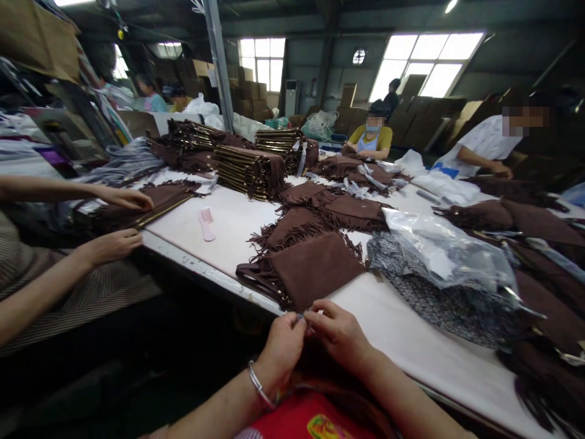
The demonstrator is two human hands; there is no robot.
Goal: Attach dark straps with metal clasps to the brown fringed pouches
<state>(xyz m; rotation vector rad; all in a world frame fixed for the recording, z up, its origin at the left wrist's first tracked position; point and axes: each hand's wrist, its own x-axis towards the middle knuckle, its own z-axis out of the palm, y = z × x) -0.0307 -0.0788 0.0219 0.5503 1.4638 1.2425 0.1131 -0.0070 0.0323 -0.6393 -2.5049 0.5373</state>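
Note:
At the table's near edge my left hand (284, 342) and my right hand (339, 334) meet, fingertips pinched together. Between them is a small greyish bit, too small to name. Just beyond my fingers lies a flat brown suede bag (315, 268), its near corner almost at my fingertips. A dark strap (260, 281) sticks out from its left side. Behind it, more brown fringed bags (297, 227) overlap on the white tabletop.
A pink comb (207, 224) lies to the left on the white table (233, 213). Stacked bags with gold zippers (247, 171) stand farther back. Clear plastic (452, 250) covers grey speckled cloth (439, 311) at right. A co-worker's hands (114, 244) hold another bag at left. Other people sit across.

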